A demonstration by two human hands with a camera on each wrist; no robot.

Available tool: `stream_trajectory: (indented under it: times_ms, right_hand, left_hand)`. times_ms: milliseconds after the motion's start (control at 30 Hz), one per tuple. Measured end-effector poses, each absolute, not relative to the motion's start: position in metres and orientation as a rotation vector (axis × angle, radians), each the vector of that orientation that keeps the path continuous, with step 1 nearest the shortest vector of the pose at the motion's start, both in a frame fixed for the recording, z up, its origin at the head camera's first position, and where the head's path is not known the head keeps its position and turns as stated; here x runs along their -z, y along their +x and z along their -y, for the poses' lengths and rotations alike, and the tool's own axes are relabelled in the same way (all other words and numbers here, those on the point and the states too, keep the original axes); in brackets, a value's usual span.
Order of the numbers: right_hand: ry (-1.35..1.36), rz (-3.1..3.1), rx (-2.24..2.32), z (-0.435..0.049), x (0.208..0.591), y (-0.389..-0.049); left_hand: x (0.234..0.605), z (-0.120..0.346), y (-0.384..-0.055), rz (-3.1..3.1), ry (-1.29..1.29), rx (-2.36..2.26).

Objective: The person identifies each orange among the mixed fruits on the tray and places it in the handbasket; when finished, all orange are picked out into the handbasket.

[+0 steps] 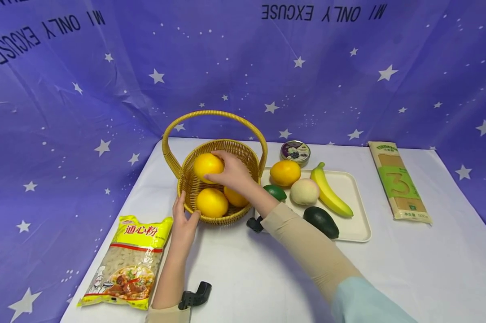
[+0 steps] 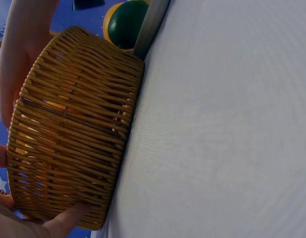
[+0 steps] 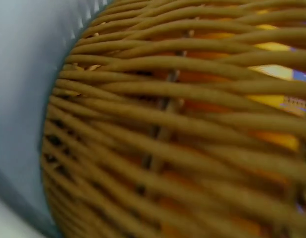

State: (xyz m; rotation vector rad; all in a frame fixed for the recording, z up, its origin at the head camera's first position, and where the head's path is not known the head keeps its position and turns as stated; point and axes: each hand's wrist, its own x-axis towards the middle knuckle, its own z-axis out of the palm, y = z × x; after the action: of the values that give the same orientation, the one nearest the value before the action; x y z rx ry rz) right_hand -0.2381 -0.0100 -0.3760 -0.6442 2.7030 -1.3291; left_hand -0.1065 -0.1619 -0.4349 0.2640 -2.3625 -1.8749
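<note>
My right hand (image 1: 232, 172) reaches into the wicker basket (image 1: 226, 220) and grips an orange (image 1: 206, 167) from its right side, fingers over the top and thumb below. Two more oranges lie in the front of the basket, one in full sight (image 1: 212, 202) and another partly behind the right wrist. At the basket's front left, my left hand (image 1: 185, 224) holds the rim, its thumb pressed to the outer weave (image 2: 69, 129) in the left wrist view. Only the woven side (image 3: 182, 119) fills the right wrist view.
Right of the basket, a cream tray (image 1: 357, 224) bears a mango (image 1: 285, 173), a green fruit (image 1: 275, 193), a peach (image 1: 304, 191), a banana (image 1: 331, 193) and an avocado (image 1: 321, 222). A round tin (image 1: 295, 152) stands behind it. Pasta bags lie left (image 1: 129, 264) and right (image 1: 400, 184).
</note>
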Motion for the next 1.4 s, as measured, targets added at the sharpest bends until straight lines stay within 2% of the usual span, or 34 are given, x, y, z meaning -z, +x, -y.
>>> stream_trajectory:
  times_ms: [667, 967, 1400]
  right_hand:
    - [-0.554, -2.653, 1.196, 0.042, 0.396, -0.246]
    - [-0.622, -2.751, 0.951, 0.051, 0.398, -0.244]
    - [-0.679, -2.774, 0.876, 0.049, 0.394, -0.239]
  left_hand:
    - [0.434, 0.162, -0.108, 2.378, 0.275, 1.856]
    - [0.435, 0.162, -0.108, 2.376, 0.277, 1.844]
    - [0.435, 0.162, -0.106, 2.368, 0.267, 1.863]
